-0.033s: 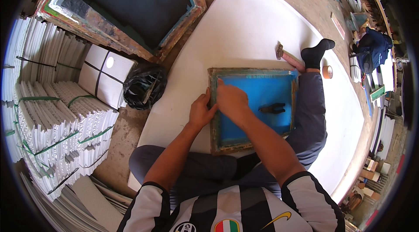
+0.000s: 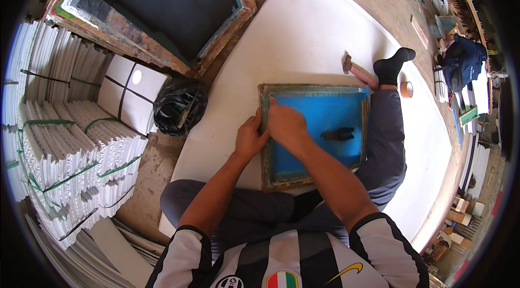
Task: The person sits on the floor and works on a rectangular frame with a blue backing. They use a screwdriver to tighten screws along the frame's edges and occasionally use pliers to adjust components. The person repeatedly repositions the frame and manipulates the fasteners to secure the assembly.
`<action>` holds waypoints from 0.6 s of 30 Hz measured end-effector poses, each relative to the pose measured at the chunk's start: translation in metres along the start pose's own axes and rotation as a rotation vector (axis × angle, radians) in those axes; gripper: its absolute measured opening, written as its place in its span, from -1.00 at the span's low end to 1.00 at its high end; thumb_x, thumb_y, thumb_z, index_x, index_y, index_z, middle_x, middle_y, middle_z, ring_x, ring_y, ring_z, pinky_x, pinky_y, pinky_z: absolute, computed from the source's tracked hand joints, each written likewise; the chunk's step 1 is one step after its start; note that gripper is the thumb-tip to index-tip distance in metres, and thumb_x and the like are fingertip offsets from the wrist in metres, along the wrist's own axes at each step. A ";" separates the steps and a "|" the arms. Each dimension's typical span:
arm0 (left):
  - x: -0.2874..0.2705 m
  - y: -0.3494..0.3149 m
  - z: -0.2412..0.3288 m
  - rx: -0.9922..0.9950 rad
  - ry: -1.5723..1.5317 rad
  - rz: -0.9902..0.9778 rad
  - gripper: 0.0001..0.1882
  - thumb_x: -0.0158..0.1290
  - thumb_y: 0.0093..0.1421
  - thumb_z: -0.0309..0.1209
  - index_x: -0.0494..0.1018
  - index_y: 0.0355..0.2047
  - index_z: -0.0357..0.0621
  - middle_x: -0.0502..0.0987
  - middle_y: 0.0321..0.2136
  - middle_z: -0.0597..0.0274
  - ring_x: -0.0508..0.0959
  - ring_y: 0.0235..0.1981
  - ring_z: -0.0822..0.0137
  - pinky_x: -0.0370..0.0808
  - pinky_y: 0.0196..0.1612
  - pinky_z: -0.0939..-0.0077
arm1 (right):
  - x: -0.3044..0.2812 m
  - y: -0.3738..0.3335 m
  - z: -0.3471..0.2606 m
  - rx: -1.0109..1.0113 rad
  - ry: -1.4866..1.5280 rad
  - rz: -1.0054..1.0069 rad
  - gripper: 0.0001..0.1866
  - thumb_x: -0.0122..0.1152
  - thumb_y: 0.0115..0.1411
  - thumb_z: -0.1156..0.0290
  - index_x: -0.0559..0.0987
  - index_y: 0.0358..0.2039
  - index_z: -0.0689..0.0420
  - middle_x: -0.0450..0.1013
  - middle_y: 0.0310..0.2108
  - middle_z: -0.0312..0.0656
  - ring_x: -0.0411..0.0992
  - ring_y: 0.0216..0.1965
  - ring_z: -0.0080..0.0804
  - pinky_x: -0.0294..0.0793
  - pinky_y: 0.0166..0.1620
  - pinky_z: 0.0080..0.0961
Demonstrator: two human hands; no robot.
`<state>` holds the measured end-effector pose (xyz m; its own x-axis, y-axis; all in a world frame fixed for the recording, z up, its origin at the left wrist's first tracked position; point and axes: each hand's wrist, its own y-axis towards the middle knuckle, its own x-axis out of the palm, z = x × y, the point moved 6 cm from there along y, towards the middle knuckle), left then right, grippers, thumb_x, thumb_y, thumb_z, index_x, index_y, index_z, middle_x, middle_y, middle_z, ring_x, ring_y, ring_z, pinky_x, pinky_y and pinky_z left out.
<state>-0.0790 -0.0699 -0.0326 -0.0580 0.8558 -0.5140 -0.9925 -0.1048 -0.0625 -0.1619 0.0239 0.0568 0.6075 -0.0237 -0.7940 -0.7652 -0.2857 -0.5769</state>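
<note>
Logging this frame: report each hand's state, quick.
Left hand: open, resting on the left edge of the blue-meshed wooden screen frame.
Right hand: open, pressed flat on its mesh.

A black-and-white vertically striped short-sleeved jersey (image 2: pixel 303 261) with small chest emblems, dark grey trousers (image 2: pixel 387 136), a black sock (image 2: pixel 392 65); forearms and both hands look bare, apparently without rings

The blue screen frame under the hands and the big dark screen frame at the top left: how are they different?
The blue screen frame lies flat on the white sheet, with the left hand and right hand on its left edge and pliers on its mesh. The dark screen frame is larger, untouched, with dark mesh and nothing on it. Both have worn, paint-stained wooden borders.
</note>
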 end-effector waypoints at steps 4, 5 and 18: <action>0.000 0.000 0.001 -0.015 0.019 -0.028 -0.17 0.33 0.13 -0.25 0.31 0.28 -0.53 0.56 -0.27 -0.13 0.62 -0.25 -0.06 0.56 -0.19 0.16 | 0.014 0.006 0.026 -0.091 0.391 0.070 -0.44 0.11 0.35 0.38 0.39 0.35 0.10 0.63 -0.23 0.09 0.62 -0.16 0.12 0.63 -0.08 -0.02; -0.002 0.002 0.003 -0.031 0.035 -0.052 -0.17 0.33 0.14 -0.24 0.31 0.28 -0.54 0.57 -0.27 -0.13 0.62 -0.25 -0.07 0.56 -0.18 0.16 | 0.014 0.006 0.028 -0.115 0.242 0.067 -0.45 0.11 0.35 0.38 0.39 0.36 0.11 0.62 -0.26 0.12 0.62 -0.19 0.12 0.62 -0.10 -0.03; -0.002 0.004 0.002 0.052 -0.031 0.013 -0.20 0.35 0.15 -0.16 0.37 0.21 -0.55 0.54 -0.42 -0.06 0.55 -0.44 0.07 0.49 -0.36 0.25 | 0.028 0.016 0.062 -0.188 0.674 0.028 -0.51 0.10 0.40 0.35 0.45 0.33 0.01 0.60 -0.28 0.14 0.58 -0.22 0.17 0.57 -0.12 -0.05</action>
<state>-0.0826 -0.0716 -0.0302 -0.0737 0.8701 -0.4873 -0.9958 -0.0905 -0.0111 -0.1706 0.0783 0.0139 0.6343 -0.6049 -0.4814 -0.7697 -0.4356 -0.4667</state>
